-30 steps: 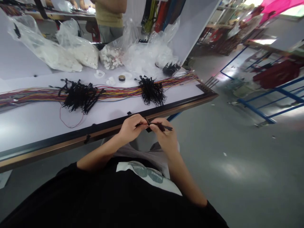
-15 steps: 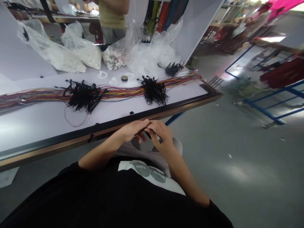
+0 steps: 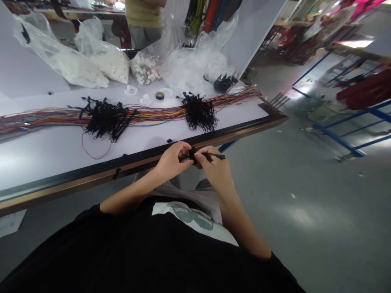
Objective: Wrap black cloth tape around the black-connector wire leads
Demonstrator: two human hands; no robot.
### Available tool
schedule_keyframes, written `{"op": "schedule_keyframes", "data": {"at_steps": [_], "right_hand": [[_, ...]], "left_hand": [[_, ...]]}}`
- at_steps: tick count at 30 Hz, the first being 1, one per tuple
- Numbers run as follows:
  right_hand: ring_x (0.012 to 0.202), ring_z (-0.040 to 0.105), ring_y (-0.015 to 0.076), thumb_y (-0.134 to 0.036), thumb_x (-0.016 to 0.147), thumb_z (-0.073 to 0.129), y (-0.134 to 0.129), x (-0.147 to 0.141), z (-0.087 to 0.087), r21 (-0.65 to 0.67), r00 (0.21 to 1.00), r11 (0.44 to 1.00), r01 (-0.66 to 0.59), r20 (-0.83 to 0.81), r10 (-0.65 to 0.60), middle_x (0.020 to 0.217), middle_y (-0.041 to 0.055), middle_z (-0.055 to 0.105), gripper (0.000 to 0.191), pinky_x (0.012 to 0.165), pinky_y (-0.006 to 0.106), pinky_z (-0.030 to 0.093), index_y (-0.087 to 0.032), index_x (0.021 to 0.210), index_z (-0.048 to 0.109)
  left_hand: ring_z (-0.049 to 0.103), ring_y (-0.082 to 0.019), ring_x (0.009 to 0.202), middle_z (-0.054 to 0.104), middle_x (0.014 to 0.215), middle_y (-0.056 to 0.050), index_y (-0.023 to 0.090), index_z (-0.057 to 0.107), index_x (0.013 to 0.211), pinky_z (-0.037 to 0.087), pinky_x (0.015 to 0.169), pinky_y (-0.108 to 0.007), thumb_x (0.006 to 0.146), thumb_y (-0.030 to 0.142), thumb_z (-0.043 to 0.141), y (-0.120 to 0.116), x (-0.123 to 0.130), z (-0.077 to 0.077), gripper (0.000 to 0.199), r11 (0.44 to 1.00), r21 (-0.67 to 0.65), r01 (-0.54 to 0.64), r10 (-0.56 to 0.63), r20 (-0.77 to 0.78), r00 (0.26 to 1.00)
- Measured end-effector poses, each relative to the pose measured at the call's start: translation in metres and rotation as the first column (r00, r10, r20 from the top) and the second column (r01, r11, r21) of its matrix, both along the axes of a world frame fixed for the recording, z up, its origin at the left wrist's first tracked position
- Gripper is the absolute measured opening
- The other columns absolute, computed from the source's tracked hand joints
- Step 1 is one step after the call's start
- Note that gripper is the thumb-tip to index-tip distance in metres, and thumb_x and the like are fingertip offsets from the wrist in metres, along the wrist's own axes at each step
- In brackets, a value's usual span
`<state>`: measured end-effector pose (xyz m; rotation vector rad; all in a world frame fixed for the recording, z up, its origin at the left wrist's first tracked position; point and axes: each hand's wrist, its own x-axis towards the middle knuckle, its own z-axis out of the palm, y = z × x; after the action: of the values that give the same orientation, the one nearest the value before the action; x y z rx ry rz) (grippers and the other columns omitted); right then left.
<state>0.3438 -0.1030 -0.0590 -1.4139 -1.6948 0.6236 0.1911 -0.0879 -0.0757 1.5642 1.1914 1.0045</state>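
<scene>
Both hands meet just off the table's front edge. Between them is a small dark piece (image 3: 192, 155), its details too small to make out. My left hand (image 3: 176, 159) pinches its left side with thumb and fingers. My right hand (image 3: 211, 162) grips it from the right, and a thin black cable end (image 3: 217, 155) sticks out to the right over that hand. Beyond them on the table lie a bundle of coloured wires (image 3: 155, 117), a left cluster of black connectors (image 3: 106, 119) and a right cluster of black connectors (image 3: 199, 112).
Clear plastic bags of white parts (image 3: 111, 65) stand along the back of the table (image 3: 61, 152). A roll of dark tape (image 3: 159, 95) lies before them. A person (image 3: 143, 20) stands beyond the opening. A blue metal frame (image 3: 339, 140) is on the right.
My hands have risen slightly towards the table edge and turned. The dark piece between the fingers and the cable end now show more clearly.
</scene>
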Motion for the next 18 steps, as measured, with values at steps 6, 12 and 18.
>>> {"op": "schedule_keyframes", "data": {"at_steps": [6,12,18], "right_hand": [[0.067,0.059,0.0161,-0.026,0.079,0.057,-0.005,-0.002,0.001,0.067,0.997,0.996,0.056,0.042,-0.059,0.071,-0.0004,0.065,0.011,0.062,0.029,0.045,-0.024,0.068,0.056],[0.071,0.062,0.0173,-0.028,0.079,0.058,-0.010,-0.008,-0.001,0.075,0.998,0.996,0.046,-0.034,-0.043,0.072,0.0000,0.068,0.012,0.068,0.031,0.047,-0.024,0.068,0.056],[0.058,0.062,0.0180,-0.039,0.079,0.058,-0.003,0.005,-0.007,-0.101,0.944,0.978,0.185,-0.260,-0.205,0.057,-0.0017,0.064,0.018,0.065,0.034,0.048,-0.022,0.072,0.055]], "left_hand": [[0.051,-0.006,0.057,0.054,0.081,0.002,0.017,0.046,0.108,0.042,0.054,-0.021,0.064,0.015,0.067,-0.001,0.000,0.002,0.049,0.987,-0.159,0.022,0.025,0.289,0.957],[0.042,-0.005,0.041,0.045,0.049,0.005,0.015,0.051,0.071,0.025,0.038,-0.018,0.072,0.036,0.064,-0.002,0.003,0.013,0.025,0.903,-0.346,0.256,-0.096,0.417,0.904],[0.050,-0.008,0.059,0.055,0.072,0.003,0.018,0.052,0.083,0.039,0.051,-0.020,0.052,0.031,0.080,-0.004,-0.007,0.002,0.044,0.969,-0.093,0.231,-0.190,0.321,0.928]]}}
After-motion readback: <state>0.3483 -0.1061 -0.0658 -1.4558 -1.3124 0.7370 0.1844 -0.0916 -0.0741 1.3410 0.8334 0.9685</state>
